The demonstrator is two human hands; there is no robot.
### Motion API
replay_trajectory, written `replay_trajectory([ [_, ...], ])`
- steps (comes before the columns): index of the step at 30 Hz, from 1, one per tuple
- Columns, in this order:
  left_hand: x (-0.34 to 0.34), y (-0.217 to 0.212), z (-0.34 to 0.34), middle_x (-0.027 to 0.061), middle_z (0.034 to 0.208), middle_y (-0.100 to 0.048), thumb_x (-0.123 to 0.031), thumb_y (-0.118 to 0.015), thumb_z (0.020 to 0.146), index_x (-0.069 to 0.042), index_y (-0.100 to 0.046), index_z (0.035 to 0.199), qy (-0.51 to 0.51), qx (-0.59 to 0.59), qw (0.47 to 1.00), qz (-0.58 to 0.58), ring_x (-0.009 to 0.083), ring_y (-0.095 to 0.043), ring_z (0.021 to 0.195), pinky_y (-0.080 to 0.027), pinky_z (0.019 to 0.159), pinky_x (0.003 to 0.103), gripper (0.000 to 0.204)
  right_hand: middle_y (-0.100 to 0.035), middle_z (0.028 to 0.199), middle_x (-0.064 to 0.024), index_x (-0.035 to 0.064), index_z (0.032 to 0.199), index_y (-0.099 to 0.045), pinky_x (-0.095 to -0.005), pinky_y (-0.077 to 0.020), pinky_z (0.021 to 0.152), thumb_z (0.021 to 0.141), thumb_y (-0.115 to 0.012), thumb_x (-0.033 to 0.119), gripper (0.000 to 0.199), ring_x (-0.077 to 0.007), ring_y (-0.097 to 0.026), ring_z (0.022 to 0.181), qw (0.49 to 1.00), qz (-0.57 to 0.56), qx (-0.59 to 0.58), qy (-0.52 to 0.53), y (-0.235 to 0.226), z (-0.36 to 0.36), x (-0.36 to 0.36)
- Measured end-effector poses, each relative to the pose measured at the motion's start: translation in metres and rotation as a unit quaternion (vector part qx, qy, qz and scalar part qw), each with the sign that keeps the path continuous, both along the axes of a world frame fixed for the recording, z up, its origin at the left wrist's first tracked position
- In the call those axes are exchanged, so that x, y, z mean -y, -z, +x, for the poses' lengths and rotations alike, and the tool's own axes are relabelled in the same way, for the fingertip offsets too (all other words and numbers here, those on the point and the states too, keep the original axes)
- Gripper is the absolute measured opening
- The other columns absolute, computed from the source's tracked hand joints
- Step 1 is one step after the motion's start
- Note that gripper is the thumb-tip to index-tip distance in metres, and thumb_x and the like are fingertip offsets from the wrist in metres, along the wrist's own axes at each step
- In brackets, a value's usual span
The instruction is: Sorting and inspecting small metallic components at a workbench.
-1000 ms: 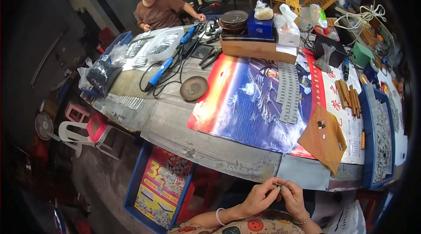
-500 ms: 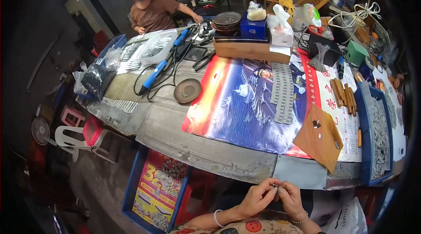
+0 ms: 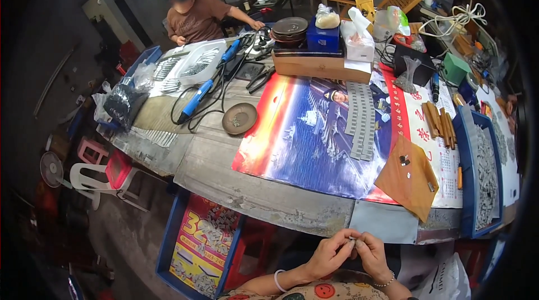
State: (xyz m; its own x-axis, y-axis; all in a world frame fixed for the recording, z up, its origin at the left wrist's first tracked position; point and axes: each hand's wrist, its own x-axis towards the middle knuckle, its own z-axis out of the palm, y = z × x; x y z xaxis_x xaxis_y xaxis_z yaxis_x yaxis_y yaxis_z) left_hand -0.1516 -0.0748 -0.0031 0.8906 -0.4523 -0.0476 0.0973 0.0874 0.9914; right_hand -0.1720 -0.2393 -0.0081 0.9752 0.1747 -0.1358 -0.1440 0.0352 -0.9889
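My left hand and my right hand meet just off the table's near edge, thumbs and fingertips pinched together. Both are closed around something small and greyish, mostly hidden by the fingers; its kind does not show. Beyond them lies a brown wooden board with a few small dark and light pieces on it. Two long rows of grey pieces lie side by side on a colourful poster. To the right stands a blue bin full of small grey parts.
A brown dish with small bits sits left of the poster. Blue corded hand tools lie farther left. A cardboard box stands at the back. Below the table edge is another blue bin. A person sits across the table.
My hands stay nearly in place, still pinched together. The person across the table has shifted slightly, with one arm reaching a little farther out.
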Motion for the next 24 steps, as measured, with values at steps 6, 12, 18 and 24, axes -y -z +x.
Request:
replay_trajectory([
  [6,0.001,0.0,-0.002,0.0029,0.074,-0.062,-0.008,-0.049,0.095,0.001,-0.05,0.119,-0.005,-0.001,1.0,-0.009,0.0056,-0.056,0.07,-0.046,0.065,0.021,0.025,-0.06,0.07,-0.0047,-0.0044,0.084,-0.055,-0.0225,-0.0453,0.056,0.095,-0.048,0.01,0.019,-0.0086,-0.055,0.061,1.0,0.006,0.006,0.002,0.004,-0.001,0.0],
  [12,0.0,-0.003,-0.005,0.003,0.075,-0.061,-0.009,-0.049,0.095,0.002,-0.05,0.119,0.002,0.003,1.0,-0.005,0.0057,-0.056,0.071,-0.046,0.065,0.021,0.026,-0.06,0.07,-0.0047,-0.0042,0.085,-0.056,-0.0227,-0.0453,0.057,0.095,-0.048,0.01,0.018,-0.0088,-0.055,0.062,1.0,-0.003,0.004,0.006,0.002,-0.007,0.001],
  [18,0.0,-0.009,-0.006,0.0029,0.074,-0.061,-0.009,-0.049,0.095,0.001,-0.052,0.118,-0.008,0.006,1.0,-0.006,0.0053,-0.056,0.07,-0.046,0.063,0.022,0.026,-0.058,0.068,-0.0028,-0.0025,0.085,-0.056,-0.0225,-0.0447,0.056,0.093,-0.049,0.01,0.017,-0.0084,-0.055,0.062,1.0,-0.013,0.006,0.0,-0.006,-0.008,0.002],
  [24,-0.025,-0.045,0.006,0.0085,0.09,-0.064,0.0,-0.054,0.09,0.002,-0.053,0.113,-0.16,0.095,0.982,-0.046,0.0097,-0.06,0.08,-0.05,0.071,0.023,0.023,-0.06,0.076,-0.007,-0.0021,0.082,-0.055,-0.0221,-0.0452,0.056,0.095,-0.047,0.016,0.024,-0.0092,-0.054,0.061,0.999,-0.028,0.014,-0.032,-0.004,-0.01,0.011],
])
